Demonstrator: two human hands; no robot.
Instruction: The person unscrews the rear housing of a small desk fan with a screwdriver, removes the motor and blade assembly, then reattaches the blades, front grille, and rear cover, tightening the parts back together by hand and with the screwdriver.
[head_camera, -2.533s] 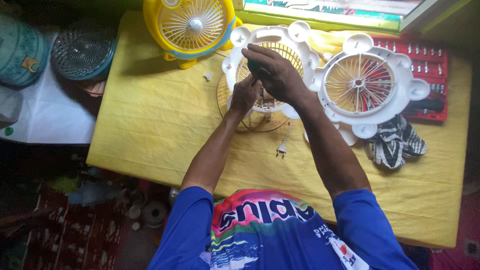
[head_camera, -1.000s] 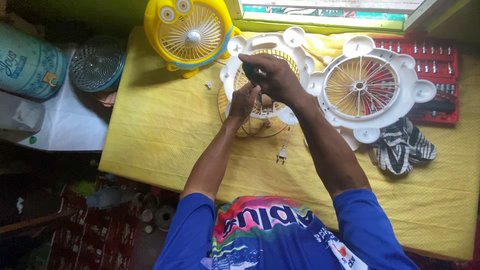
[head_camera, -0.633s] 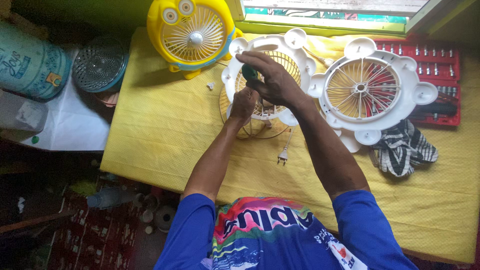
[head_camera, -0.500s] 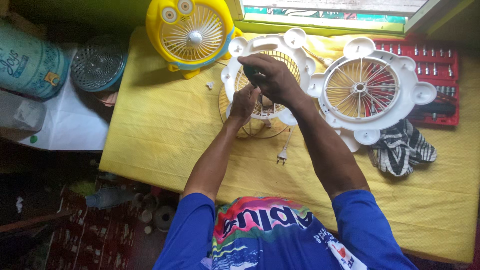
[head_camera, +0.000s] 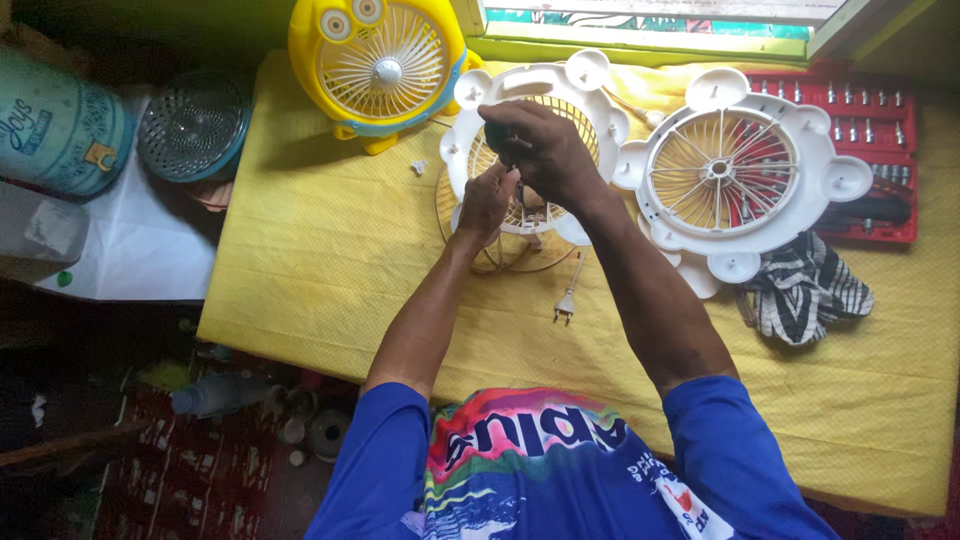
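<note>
Left hand: fingers curled in, resting on the white fan housing at its lower left; whether anything is pinched, cannot tell.
Right hand: closed around a dark-handled tool, held over the housing's centre.
Tool axis: handle uppermost, shaft hidden by the fingers.
Housing: lying flat on the yellow table, grille facing up, left of the second white grille.
Count: one yellow fan, two white fan parts, one plug, one striped cloth.
</note>
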